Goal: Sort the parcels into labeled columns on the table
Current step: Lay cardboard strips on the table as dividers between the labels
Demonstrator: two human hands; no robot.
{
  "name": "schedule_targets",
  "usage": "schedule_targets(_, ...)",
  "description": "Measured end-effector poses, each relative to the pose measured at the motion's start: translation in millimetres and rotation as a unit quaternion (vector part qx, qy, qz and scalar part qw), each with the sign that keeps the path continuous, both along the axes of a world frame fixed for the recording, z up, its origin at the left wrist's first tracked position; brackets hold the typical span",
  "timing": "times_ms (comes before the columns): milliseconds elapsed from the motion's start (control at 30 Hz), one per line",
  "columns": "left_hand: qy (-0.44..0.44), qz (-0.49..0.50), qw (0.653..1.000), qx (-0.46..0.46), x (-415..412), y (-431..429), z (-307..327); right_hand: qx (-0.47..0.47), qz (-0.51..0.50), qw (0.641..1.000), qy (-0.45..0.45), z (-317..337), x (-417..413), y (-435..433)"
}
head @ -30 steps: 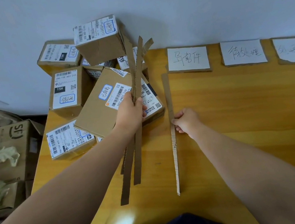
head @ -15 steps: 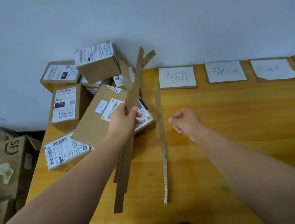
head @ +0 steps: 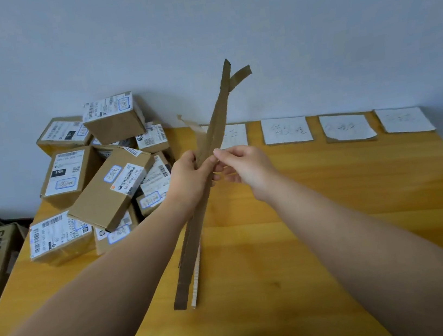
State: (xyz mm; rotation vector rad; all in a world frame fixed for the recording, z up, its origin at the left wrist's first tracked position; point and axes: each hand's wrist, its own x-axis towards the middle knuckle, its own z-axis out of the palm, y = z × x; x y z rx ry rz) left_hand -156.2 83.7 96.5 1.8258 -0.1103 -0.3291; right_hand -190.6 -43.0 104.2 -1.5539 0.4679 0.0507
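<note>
Grips cardboard strips (head: 218, 111) in left hand (head: 187, 178); pinches one of them with right hand (head: 246, 167), just in front of label cards (head: 286, 130). Shows no parcels (head: 102, 179) sorted — all heaped on table (head: 334, 209), left of label cards. To do: lay dividers, fill every column.

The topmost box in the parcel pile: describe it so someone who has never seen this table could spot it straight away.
At the far left corner of the yellow table, brown parcels are heaped against the pale wall. The topmost box sits at the heap's peak, higher than every other. Its plain brown side faces the camera, with its white label on top.
</note>
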Motion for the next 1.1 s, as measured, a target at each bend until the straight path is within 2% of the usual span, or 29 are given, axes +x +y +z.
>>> schedule_targets(400,0.012,-0.026,0.999,-0.029,-50.0,-70.5,6.6,-0.014,0.004,1.000,-0.007,7.4,-40.9,-81.1)
schedule_targets(567,0.017,-0.013,0.998,-0.067,-59.1,-81.6,4.4,-0.058,0.018,0.998,-0.013,2.9,-40.5,-92.3)
schedule_targets(733,-0.002,0.044,0.999,-0.012,-40.9,-78.0,-4.5,-0.109,0.017,0.994,0.014,-14.2,-34.9,-103.8)
schedule_targets(933,0.013,0.085,0.996,-0.003,-14.9,-70.8,-16.0,-0.146,0.004,0.987,0.061,-45.5,-31.7,-111.6)
schedule_targets(1100,0.037,0.060,0.997,0.011,0.9,-62.8,-29.2,-0.097,-0.058,0.987,0.111,-70.9,-20.1,-110.4)
